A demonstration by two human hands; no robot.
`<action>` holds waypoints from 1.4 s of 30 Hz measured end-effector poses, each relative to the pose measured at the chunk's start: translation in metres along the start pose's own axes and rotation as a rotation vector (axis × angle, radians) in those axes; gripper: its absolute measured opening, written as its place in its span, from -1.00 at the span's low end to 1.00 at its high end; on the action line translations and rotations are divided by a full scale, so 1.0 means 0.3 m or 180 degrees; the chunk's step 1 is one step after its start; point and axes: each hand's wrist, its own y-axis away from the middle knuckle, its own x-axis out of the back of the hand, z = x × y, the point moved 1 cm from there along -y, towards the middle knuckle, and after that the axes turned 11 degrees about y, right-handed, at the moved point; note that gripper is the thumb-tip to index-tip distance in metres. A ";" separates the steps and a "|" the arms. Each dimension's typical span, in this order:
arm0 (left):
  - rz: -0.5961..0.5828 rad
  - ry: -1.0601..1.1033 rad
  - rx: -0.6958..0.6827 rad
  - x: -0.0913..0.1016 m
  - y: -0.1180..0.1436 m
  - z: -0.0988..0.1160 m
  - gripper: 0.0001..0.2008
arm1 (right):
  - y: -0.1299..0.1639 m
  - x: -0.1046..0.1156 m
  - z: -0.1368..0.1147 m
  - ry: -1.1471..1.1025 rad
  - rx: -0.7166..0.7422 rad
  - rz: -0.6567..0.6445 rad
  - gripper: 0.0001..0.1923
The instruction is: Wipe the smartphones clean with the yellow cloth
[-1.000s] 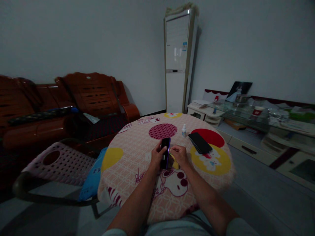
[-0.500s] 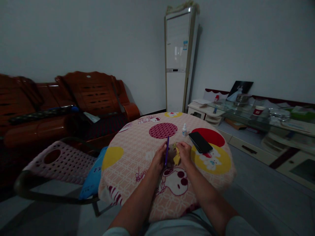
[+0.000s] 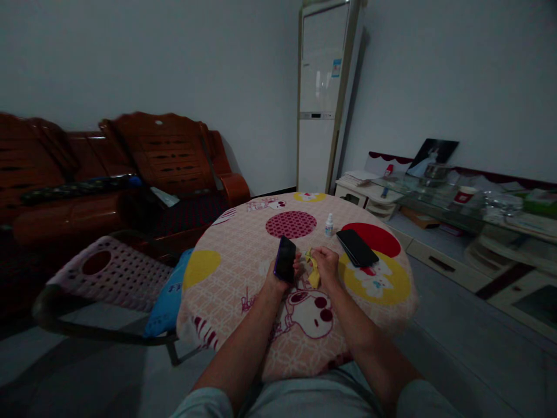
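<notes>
My left hand [image 3: 275,282] is closed around a smartphone [image 3: 285,259] with a purple edge, its dark screen facing up toward me. Just right of it, my right hand [image 3: 327,264] pinches a crumpled yellow cloth [image 3: 314,273], which hangs down from the fingers. The cloth and the phone are apart. Beyond my right hand a small white spray bottle [image 3: 329,225] stands upright. A black flat object [image 3: 357,248], like a second phone or a case, lies on the table to the right of that hand.
A patterned cloth covers the round table [image 3: 235,255]. At the left stand a woven chair [image 3: 117,276] with a blue bag [image 3: 167,299] and a wooden sofa [image 3: 165,154]. Behind is a tall air conditioner [image 3: 317,148]; to the right, a cabinet with a glass shelf [image 3: 435,197].
My left hand has turned the phone from edge-on to screen facing me. My right hand keeps the yellow cloth in nearly the same place. The whole view has shifted slightly.
</notes>
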 end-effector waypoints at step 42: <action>0.0056 0.0202 -0.1767 -0.030 0.011 0.048 -0.43 | 0.193 -0.145 -0.043 0.1866 0.1092 -0.0644 -0.86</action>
